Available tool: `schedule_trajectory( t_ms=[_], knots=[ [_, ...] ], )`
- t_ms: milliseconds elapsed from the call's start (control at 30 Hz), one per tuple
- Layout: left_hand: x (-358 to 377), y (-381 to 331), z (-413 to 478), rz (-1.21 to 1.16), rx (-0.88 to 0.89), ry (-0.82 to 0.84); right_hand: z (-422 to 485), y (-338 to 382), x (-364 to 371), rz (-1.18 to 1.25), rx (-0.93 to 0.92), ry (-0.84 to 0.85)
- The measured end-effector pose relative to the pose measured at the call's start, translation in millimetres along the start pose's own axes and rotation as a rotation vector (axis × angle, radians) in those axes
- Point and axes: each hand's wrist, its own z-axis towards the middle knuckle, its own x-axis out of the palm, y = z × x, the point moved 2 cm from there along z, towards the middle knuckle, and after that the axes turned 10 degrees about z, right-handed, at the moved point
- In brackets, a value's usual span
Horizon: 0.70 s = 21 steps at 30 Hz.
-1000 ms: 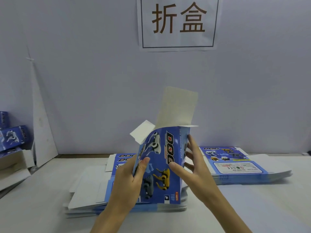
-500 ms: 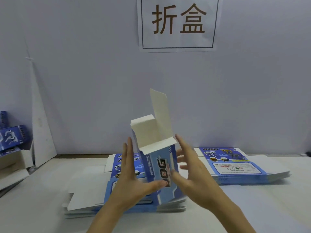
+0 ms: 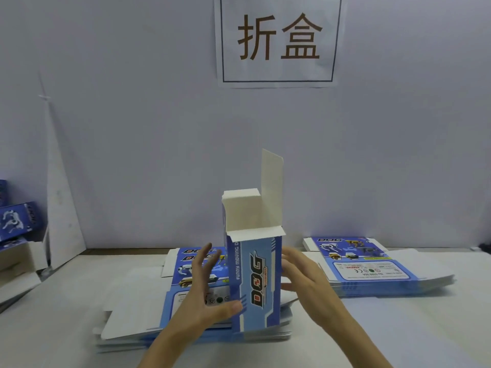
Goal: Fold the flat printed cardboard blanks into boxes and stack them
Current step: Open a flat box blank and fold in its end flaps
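Observation:
A blue printed "DOG" box [image 3: 261, 282], opened into a tube, stands upright on a stack of flat blanks [image 3: 132, 309] at the table's middle. Its white top flaps are open, and the tall lid flap [image 3: 272, 187] points straight up. My left hand [image 3: 204, 301] is against the box's left side with straight fingers, its thumb pressing the front face. My right hand [image 3: 308, 282] touches the box's right side with relaxed, extended fingers. The box's bottom end is hidden from view.
A second stack of flat blanks [image 3: 372, 264] lies at the right near the wall. Folded blue boxes [image 3: 16, 221] are piled at the far left, beside a white cardboard sheet [image 3: 61, 208] leaning on the wall. A paper sign [image 3: 277, 41] hangs above.
The blank went from half-flattened, with its broad face toward me, to a squared upright tube with its narrow face toward me. Both hands released their grip and now flank its sides.

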Motion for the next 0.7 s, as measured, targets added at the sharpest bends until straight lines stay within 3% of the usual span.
schedule_trajectory(
  t_ms=[133,400,567,633,700],
  knots=[
    [3.6,-2.6,0.4,0.031,-0.044,0.087,2.8,-3.2,-3.2,0.136,0.065,0.019],
    [6.2,-13.8,0.2,0.224,-0.006,-0.027,2.6,-4.1,-6.1,0.201,0.137,0.033],
    [5.8,-11.3,-1.0,0.296,0.009,-0.066,6.4,44.3,-28.6,0.228,-0.091,-0.196],
    [4.8,-7.9,-1.4,0.295,0.002,-0.061,6.8,74.5,-29.5,0.293,-0.181,-0.172],
    [4.6,-6.3,-1.5,0.293,-0.006,-0.053,7.1,100.9,-21.6,0.206,-0.259,-0.128]
  ],
)
